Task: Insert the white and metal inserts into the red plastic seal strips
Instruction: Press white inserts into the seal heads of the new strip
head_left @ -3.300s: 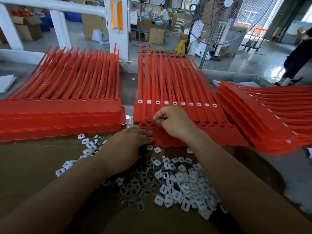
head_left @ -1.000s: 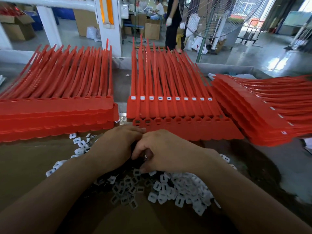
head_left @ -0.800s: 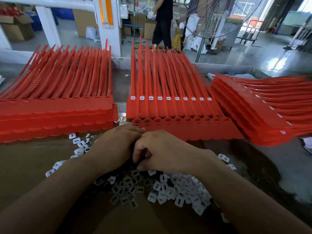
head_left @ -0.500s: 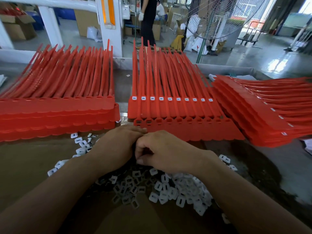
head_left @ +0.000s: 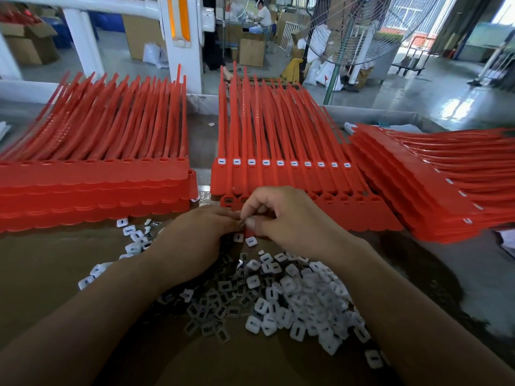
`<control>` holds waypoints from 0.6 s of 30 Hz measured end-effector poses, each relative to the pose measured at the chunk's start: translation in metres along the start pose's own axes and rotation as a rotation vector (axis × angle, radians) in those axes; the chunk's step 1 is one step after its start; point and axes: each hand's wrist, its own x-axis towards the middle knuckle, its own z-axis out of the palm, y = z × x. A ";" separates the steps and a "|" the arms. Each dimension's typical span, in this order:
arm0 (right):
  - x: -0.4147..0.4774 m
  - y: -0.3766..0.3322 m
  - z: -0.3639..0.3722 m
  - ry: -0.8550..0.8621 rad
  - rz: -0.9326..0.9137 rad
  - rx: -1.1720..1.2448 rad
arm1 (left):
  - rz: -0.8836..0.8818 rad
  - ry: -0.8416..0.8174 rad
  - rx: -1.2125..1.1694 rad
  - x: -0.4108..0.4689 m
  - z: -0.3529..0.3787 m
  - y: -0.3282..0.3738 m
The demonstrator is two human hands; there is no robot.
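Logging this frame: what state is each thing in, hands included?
left strip stack: no white inserts showing in its sockets.
middle strip stack: top row filled with white inserts.
right strip stack: white inserts seated along its row.
insert pile: loose, heaped on the cardboard.
right hand: thumb and forefinger pinch a small piece.
left hand: fingertips meet the right hand's; grip hidden.

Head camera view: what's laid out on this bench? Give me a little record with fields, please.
left stack: red seal strips, no white inserts showing
middle stack: top row carries fitted inserts
right stack: fanned sideways, some white inserts showing
loose parts: white inserts heaped beside darker metal inserts
right hand: pinches a small piece
left hand: meets the right, fingertips hidden
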 end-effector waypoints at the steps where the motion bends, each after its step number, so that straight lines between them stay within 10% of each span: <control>1: 0.000 0.001 -0.001 0.007 0.005 -0.001 | -0.007 -0.003 0.004 0.000 0.001 0.000; 18: 0.007 0.014 -0.013 0.304 0.162 0.086 | -0.065 -0.032 0.039 0.000 0.002 -0.002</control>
